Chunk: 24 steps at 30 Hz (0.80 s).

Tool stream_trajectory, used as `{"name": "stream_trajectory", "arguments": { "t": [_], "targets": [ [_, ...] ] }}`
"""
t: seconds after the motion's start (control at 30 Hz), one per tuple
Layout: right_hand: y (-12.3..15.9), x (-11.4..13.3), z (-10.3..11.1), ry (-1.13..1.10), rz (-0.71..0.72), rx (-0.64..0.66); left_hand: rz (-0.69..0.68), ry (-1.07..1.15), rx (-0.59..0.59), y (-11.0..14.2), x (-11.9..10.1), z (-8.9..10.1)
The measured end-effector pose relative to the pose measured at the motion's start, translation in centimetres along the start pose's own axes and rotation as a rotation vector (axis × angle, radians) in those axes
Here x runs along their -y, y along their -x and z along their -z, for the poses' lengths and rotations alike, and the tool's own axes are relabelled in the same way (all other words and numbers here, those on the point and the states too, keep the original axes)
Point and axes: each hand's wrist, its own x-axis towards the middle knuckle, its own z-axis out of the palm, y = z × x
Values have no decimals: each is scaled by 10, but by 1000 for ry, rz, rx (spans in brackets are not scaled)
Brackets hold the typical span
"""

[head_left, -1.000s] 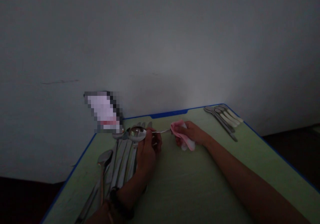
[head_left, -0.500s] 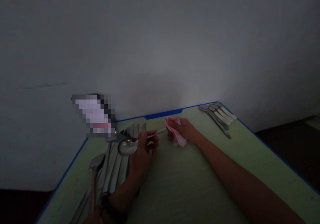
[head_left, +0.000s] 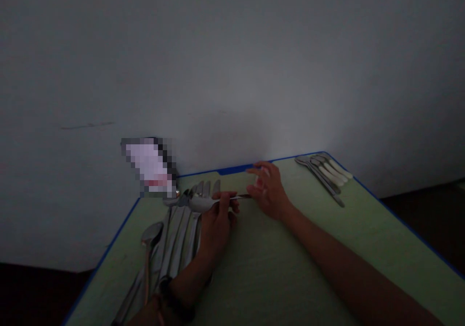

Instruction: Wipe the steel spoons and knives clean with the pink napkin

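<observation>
A metal spoon (head_left: 202,203) is held nearly level above the table, its bowl toward the left. My left hand (head_left: 218,224) pinches it around the neck, fingers closed. At the handle's right end is my right hand (head_left: 271,193), with a pink cloth (head_left: 260,179) mostly hidden behind its fingers. The index finger is lifted while other fingers curl by the handle tip; whether they grip the handle I cannot tell. Under and beside my left wrist lie several table knives (head_left: 178,243) and a larger spoon (head_left: 150,234).
On the far right of the green table (head_left: 276,268) lies a group of cutlery, some with white handles (head_left: 334,172). A phone-like object (head_left: 148,166), blurred out, leans on the wall (head_left: 232,64) at the back left. The table has a blue edge.
My right hand has loosened its wrap on the cloth and lifted its index finger, so less cloth shows. The spoon's bowl has turned slightly in my left hand. The view has shifted a little left.
</observation>
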Motion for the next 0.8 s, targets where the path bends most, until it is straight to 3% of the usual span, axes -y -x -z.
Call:
{"name": "stream_trajectory", "arguments": {
  "t": [0.13, 0.27, 0.4, 0.57, 0.67, 0.8],
  "targets": [
    [3, 9, -3, 103, 134, 248, -37, -47, -13, 0, 1, 1],
    [4, 4, -9, 73, 86, 290, -121, -214, 74, 2, 3, 0],
    [3, -2, -12, -60, -82, 186, -200, -298, 192, 3, 5, -3],
    [2, -3, -11, -136, -292, 54, -171, -413, 375, 6, 5, -4],
    [1, -4, -10, -212, -361, -10, -196, -443, 414, 6, 5, -4],
    [-4, -12, -8, -295, -473, -202, -214, -491, 452, 6, 6, -4]
  ]
}}
